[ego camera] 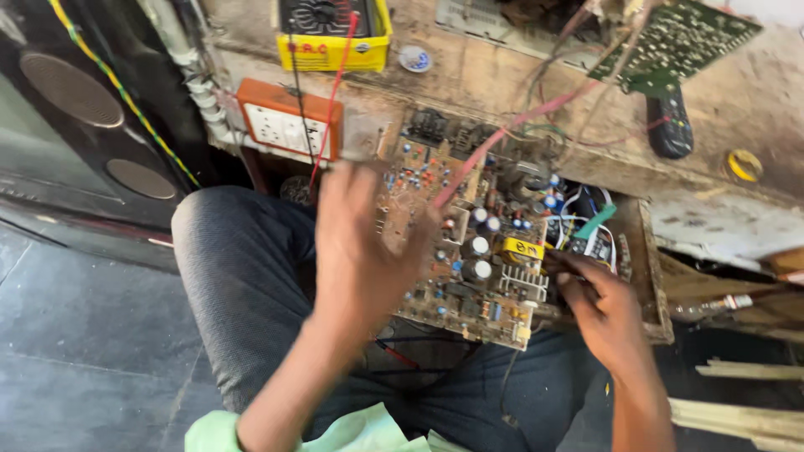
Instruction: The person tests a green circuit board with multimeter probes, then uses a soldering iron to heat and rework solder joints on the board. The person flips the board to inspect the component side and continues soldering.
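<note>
A brown circuit board (469, 243) crowded with capacitors, a yellow-topped transformer and a finned heat sink rests on my lap, tilted toward the bench. My left hand (360, 251) is blurred and spread over the board's left side, fingers apart, holding nothing that I can see. My right hand (599, 305) is at the board's right edge beside the heat sink, fingers pinched around a thin dark tool or probe. A pink wire (502, 134) runs from the bench down onto the board.
A yellow multimeter (335, 38) with red and black leads sits on the dirty bench. An orange socket box (285, 125), a green circuit board (678, 42), a black remote (670, 125) and a tape roll (744, 165) lie nearby. A speaker cabinet (75, 109) stands at the left.
</note>
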